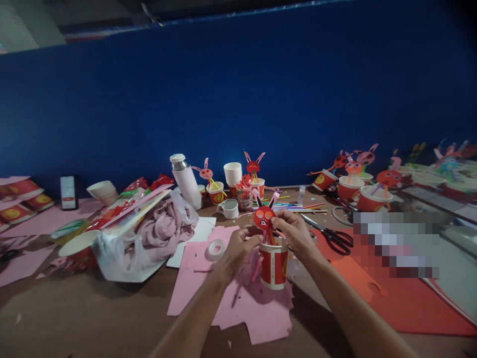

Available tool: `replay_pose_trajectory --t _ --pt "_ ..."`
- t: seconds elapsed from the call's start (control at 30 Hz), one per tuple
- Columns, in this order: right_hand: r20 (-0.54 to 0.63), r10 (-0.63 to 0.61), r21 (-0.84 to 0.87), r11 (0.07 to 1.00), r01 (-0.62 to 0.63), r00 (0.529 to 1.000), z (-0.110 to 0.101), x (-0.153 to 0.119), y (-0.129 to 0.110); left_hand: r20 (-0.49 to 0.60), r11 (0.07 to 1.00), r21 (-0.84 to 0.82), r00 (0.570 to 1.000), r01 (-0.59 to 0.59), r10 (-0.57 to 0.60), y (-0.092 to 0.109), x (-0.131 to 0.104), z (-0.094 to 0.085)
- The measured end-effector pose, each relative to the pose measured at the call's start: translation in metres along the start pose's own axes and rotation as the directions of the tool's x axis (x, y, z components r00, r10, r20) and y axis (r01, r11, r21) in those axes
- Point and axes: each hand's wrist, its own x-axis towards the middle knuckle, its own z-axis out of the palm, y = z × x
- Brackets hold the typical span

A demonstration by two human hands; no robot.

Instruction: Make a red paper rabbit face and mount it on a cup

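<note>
A red paper rabbit point(263, 218) with pink ears and a drawn face stands on sticks in a red and white paper cup point(274, 268). My right hand point(296, 232) pinches the rabbit's right edge, just above the cup's rim. From the other side, my left hand point(240, 246) has thumb and fingers closed in at the rabbit's lower left; its exact contact point is partly hidden. Under the cup lies pink paper point(227, 298) with cut edges. A roll of white tape point(216, 249) rests on that paper, left of my left hand.
Black-handled scissors point(337, 241) lie on red paper point(421, 313) at the right. Several finished rabbit cups point(350, 189) stand along the blue partition point(238, 89). A white thermos point(186, 184), a mug point(228, 209) and a plastic bag with cloth point(164, 221) occupy the left and back.
</note>
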Motion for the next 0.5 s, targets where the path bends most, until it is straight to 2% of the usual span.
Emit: replay_pose_trajectory --t 0.5 --pt "0.021 -0.012 -0.052 0.999 0.013 1.000 -0.0004 -0.0002 0.0064 -0.034 0.998 -0.010 0.998 0.058 -0.059 -0.0097 0.0076 0.0028"
